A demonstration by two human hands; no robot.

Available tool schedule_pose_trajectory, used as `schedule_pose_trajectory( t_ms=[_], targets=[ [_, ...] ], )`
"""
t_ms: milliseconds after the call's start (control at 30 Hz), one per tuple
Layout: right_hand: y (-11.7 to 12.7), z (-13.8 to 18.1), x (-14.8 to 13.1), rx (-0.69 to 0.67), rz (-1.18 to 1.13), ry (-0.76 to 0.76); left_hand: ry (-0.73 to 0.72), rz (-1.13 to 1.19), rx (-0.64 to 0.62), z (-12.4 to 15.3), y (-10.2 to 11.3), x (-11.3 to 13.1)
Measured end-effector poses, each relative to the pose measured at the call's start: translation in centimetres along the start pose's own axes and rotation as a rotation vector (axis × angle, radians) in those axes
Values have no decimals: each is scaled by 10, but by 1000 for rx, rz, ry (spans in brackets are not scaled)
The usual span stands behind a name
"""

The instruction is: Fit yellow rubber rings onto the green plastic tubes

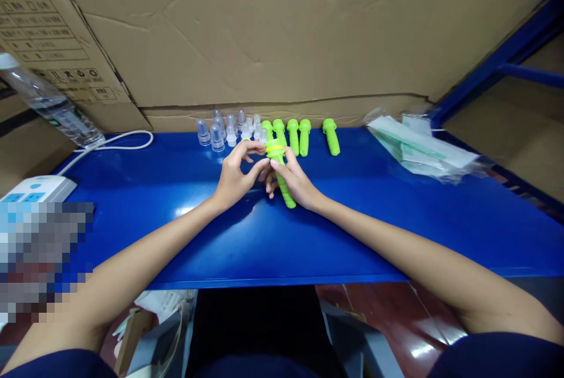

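In front of me, a bright green ribbed plastic handle is tilted with its wide head away from me. My right hand is closed around it, the thumb lying along its upper side. A yellowish ring sits around the handle's head. My left hand has its thumb and forefinger at the left edge of that head, closed on it, while its other fingers curl loosely. Just beyond my hands stand several clear plastic domed caps and small clear pieces, partly hidden by my left fingers.
Several more green handles lie at the back, one apart to the right. Clear plastic bags lie on the blue table at right. At left are a water bottle, a white cable and a power strip. Cardboard walls the back.
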State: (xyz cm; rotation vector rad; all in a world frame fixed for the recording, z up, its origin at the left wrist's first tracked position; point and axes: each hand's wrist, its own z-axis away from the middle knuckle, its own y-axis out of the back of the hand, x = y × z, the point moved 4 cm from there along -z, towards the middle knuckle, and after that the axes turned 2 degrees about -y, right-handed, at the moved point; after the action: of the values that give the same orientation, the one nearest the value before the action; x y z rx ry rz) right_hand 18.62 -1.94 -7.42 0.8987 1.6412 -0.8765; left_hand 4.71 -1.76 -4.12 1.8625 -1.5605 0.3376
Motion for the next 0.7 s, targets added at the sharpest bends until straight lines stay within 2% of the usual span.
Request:
schedule_pose_trajectory(
  t_ms=[167, 267, 400, 700],
  targets=[
    [-2, 4, 0, -10, 106, -22, -46, -80, 34, -1, 4, 4],
    [-4, 7, -5, 53, 171, 50, -48, -66, 20, -1, 3, 4],
    [-5, 11, -9, 105, 244, 120, 0, -29, -1, -2, 2, 1],
    [-4, 10, -10, 85, 261, 109, 74, 45, -31, -4, 3, -4]
  ],
)
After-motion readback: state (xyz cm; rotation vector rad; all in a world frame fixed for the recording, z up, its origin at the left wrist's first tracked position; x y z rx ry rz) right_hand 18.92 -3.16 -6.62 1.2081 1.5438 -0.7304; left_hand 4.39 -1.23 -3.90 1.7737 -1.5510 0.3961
